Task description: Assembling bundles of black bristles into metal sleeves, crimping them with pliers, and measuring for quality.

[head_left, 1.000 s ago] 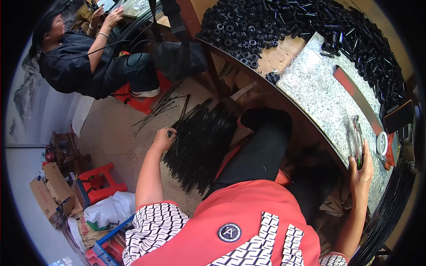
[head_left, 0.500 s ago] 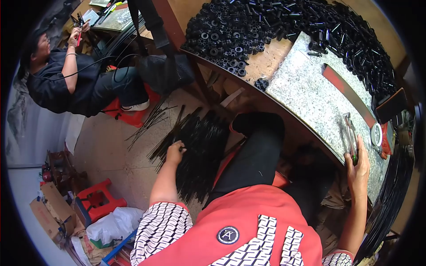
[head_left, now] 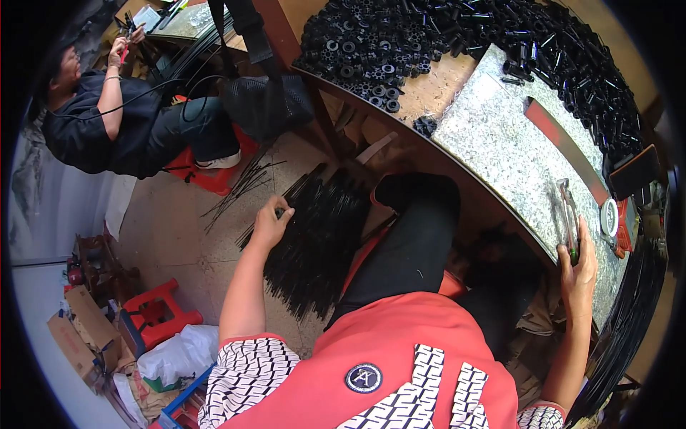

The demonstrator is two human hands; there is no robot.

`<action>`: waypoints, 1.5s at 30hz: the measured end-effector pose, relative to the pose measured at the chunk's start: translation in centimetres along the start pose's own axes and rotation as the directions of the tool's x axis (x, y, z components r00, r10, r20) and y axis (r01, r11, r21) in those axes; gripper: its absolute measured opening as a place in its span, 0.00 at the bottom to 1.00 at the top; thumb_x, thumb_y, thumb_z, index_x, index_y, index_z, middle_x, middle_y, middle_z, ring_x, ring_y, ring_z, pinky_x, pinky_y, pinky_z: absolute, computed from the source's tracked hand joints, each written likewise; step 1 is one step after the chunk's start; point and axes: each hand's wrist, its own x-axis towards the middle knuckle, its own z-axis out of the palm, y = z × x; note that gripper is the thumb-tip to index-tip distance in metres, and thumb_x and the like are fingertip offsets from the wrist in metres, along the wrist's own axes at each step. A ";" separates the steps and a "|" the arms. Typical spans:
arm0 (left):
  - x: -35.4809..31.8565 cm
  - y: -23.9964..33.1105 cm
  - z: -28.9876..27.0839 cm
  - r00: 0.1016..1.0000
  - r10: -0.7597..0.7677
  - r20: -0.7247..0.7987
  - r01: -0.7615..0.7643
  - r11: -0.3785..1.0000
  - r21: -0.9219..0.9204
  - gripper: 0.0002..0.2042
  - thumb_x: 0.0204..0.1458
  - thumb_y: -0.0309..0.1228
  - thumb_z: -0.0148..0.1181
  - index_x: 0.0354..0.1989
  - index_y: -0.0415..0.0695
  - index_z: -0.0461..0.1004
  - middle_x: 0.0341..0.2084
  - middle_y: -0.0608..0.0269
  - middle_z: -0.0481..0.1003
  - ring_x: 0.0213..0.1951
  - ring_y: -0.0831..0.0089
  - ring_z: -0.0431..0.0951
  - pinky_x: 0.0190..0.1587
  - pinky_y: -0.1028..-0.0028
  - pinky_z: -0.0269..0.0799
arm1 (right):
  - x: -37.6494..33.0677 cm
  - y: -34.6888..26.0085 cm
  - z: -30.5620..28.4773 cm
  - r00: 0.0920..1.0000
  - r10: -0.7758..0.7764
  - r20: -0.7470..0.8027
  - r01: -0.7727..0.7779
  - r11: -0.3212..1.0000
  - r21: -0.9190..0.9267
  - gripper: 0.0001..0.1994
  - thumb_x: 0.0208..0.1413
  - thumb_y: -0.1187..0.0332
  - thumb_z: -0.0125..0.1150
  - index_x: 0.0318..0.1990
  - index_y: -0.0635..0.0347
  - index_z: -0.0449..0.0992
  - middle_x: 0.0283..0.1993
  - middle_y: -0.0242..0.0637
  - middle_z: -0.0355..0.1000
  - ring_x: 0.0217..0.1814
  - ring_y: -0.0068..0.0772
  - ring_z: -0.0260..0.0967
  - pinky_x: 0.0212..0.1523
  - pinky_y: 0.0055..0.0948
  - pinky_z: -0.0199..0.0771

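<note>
My left hand (head_left: 271, 223) is closed at the left side of a pile of thin black rods (head_left: 314, 250) low by my knee. A dark end shows between its thumb and fingers; it looks like part of such rods, though most of the grip is hidden. On the speckled stone slab (head_left: 493, 143) at the right, my right hand (head_left: 580, 266) holds metal pliers (head_left: 568, 211) with a bit of green at the grip. Its thumb and fingers lie on either side of the handles. A red-and-grey flat strip (head_left: 564, 146) rests beyond the pliers.
Black ribbed caps (head_left: 364, 53) and short black tubes (head_left: 529, 57) are heaped along the table. A white tape roll (head_left: 609, 217) sits near my right hand. Across the floor, a co-worker (head_left: 107, 121) sits on a red stool. Another red stool (head_left: 164, 314) and cardboard boxes (head_left: 82, 336) stand lower left.
My left hand has moved a little up and left, away from the middle of the rod pile. The right hand stays on the pliers.
</note>
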 end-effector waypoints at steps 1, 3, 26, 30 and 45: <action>0.6 1.7 -0.6 0.998 -0.059 0.036 0.059 0.998 0.018 0.12 0.51 0.28 0.59 0.43 0.39 0.67 0.40 0.45 0.75 0.51 0.47 0.71 0.52 0.61 0.66 | -0.1 0.1 0.0 1.000 0.002 -0.001 -0.002 1.000 -0.002 0.30 0.51 0.77 0.58 0.63 0.63 0.59 0.62 0.50 0.62 0.64 0.47 0.60 0.62 0.35 0.59; 2.0 2.5 -0.9 0.994 -0.014 0.109 0.006 0.997 0.080 0.20 0.51 0.29 0.58 0.51 0.41 0.60 0.39 0.43 0.74 0.50 0.46 0.71 0.51 0.60 0.66 | -0.1 0.0 -0.1 1.000 -0.004 -0.002 0.004 1.000 -0.003 0.30 0.51 0.77 0.58 0.63 0.63 0.59 0.62 0.50 0.62 0.64 0.47 0.60 0.62 0.35 0.59; 0.1 0.7 13.0 0.764 -0.029 0.644 -0.254 0.905 0.342 0.28 0.49 0.35 0.61 0.58 0.41 0.60 0.48 0.41 0.71 0.52 0.47 0.71 0.54 0.59 0.67 | -0.9 1.0 -1.1 0.997 0.081 0.006 -0.079 0.982 -0.170 0.33 0.48 0.70 0.64 0.64 0.55 0.59 0.52 0.51 0.66 0.51 0.54 0.66 0.49 0.41 0.67; -2.8 2.4 17.1 0.547 0.024 0.837 -0.433 0.863 0.258 0.22 0.50 0.32 0.54 0.54 0.40 0.66 0.50 0.42 0.71 0.53 0.48 0.70 0.54 0.59 0.67 | -2.2 4.9 -1.0 0.988 -0.048 -0.146 0.004 0.958 -0.287 0.31 0.40 0.70 0.69 0.57 0.57 0.68 0.42 0.45 0.65 0.43 0.46 0.64 0.44 0.39 0.68; 4.0 -0.9 18.1 0.672 0.055 0.738 -0.418 0.851 0.317 0.30 0.48 0.48 0.55 0.58 0.44 0.64 0.54 0.43 0.68 0.55 0.49 0.68 0.53 0.60 0.66 | -13.9 24.9 -11.7 0.660 0.482 -0.577 -0.751 0.454 -0.480 0.26 0.43 0.63 0.68 0.48 0.66 0.68 0.44 0.45 0.66 0.48 0.46 0.64 0.47 0.40 0.66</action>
